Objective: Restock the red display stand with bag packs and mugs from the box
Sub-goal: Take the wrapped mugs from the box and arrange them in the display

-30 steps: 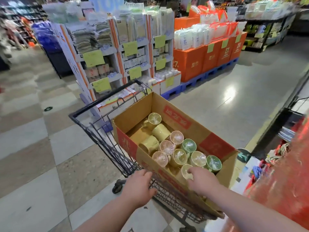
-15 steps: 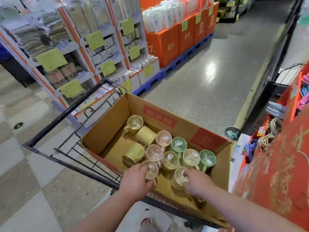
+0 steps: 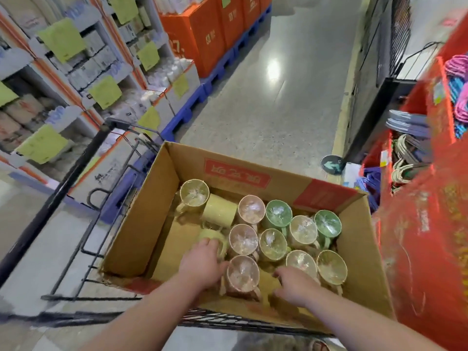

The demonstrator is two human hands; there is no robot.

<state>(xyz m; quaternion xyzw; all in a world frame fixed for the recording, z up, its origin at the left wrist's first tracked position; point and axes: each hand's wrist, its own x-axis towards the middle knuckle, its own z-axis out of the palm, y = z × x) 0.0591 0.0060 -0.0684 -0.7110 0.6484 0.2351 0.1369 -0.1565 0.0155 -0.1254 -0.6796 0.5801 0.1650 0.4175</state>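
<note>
Cardboard box (image 3: 141, 224), in shopping cart (image 3: 76, 173): wrapped mugs (image 3: 278, 214), mouths up, clustered in its right half.
Your left hand (image 3: 202, 262): fingers curled over a yellow mug (image 3: 217, 236) at the cluster's left edge.
Your right hand (image 3: 296, 285): low, just before a cream mug (image 3: 301, 260); contact and grip cannot be told.
Pink mug (image 3: 243, 272): between your hands.
Red display stand (image 3: 425, 236): right of the box.

Only bit I can half read is "27" on an orange crate (image 3: 192, 39). The box (image 3: 141, 224) has a red label (image 3: 236, 173), upside-down and illegible.
</note>
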